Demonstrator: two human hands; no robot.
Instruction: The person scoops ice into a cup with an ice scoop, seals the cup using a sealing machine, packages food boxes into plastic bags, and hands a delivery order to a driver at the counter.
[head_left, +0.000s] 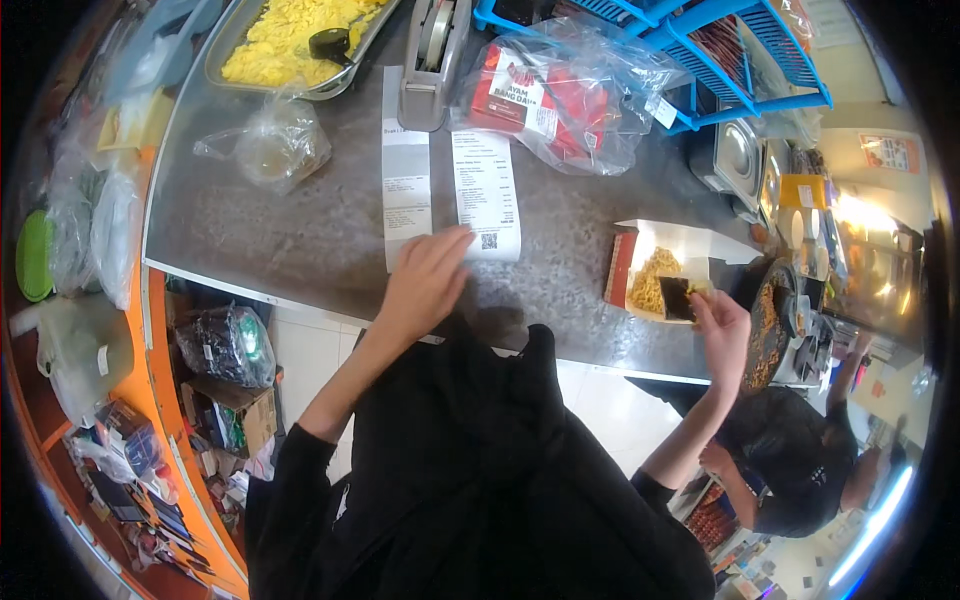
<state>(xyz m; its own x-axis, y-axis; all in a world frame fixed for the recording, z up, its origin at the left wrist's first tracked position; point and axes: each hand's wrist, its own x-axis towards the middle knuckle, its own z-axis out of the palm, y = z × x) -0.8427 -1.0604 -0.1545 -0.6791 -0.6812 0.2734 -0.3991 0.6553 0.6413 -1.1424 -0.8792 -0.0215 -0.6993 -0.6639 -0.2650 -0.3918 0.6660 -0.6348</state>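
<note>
My left hand (427, 281) is over the lower ends of two paper slips, a printed receipt (487, 191) and a long narrow paper strip (407, 191). It grips nothing, and whether its fingertips press on the paper cannot be told. On the right, a takeaway carton (621, 262) with red outer sides and a white inside stands with its lid up, noodles (657, 279) in it. At the carton's near right corner, my right hand (721, 326) pinches a small dark square piece (676, 298), its material unclear. Something yellowish shows by those fingertips.
A metal tray (330, 91) of yellow food with a black scoop (330, 46), a knotted clear bag (281, 146), a tape dispenser (431, 82), a bagged red box (540, 97) and a blue plastic rack (720, 67) occupy the counter. A person (787, 465) is at right, near a dark bowl (766, 322).
</note>
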